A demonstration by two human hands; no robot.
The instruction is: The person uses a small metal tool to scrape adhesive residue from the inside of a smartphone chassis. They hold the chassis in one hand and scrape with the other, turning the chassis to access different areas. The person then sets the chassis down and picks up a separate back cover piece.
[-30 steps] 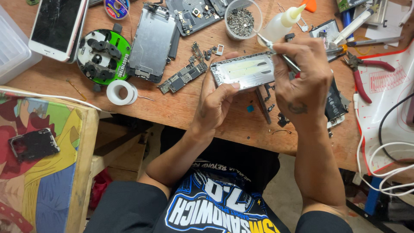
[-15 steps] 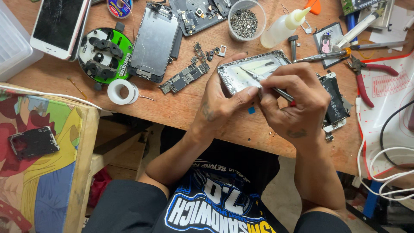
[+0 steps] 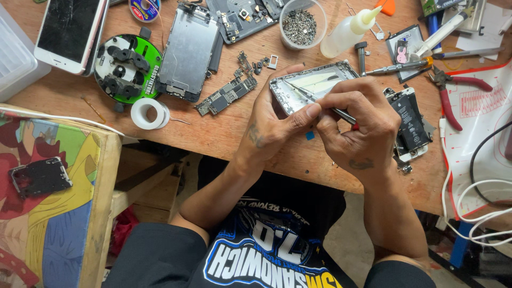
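Wooden and scratched, the bench (image 3: 224, 138) carries a spread of phone parts. At its far left corner lies a white phone (image 3: 69, 32) with a cracked screen, set aside face up. Next comes a round green holder (image 3: 124, 66) with black clips, and nearer the front edge a roll of white tape (image 3: 149, 113). A grey metal phone plate (image 3: 188, 53) and a small circuit board (image 3: 226, 96) lie loose beside it, likely laid out for easy reach.

Toward the middle of the bench, the left hand (image 3: 272, 120) grips the open phone shell (image 3: 312, 85), fingers clenched on its near edge to steady it. The right hand (image 3: 360, 125) pinches a thin tool (image 3: 314, 98), its tip inside the shell. Behind stand a clear cup of screws (image 3: 301, 24) and a pale squeeze bottle (image 3: 349, 29). Right of the hands rests a phone with a black battery (image 3: 410, 125), then red-handled pliers (image 3: 458, 96) on a white mat (image 3: 480, 138) with red markings.
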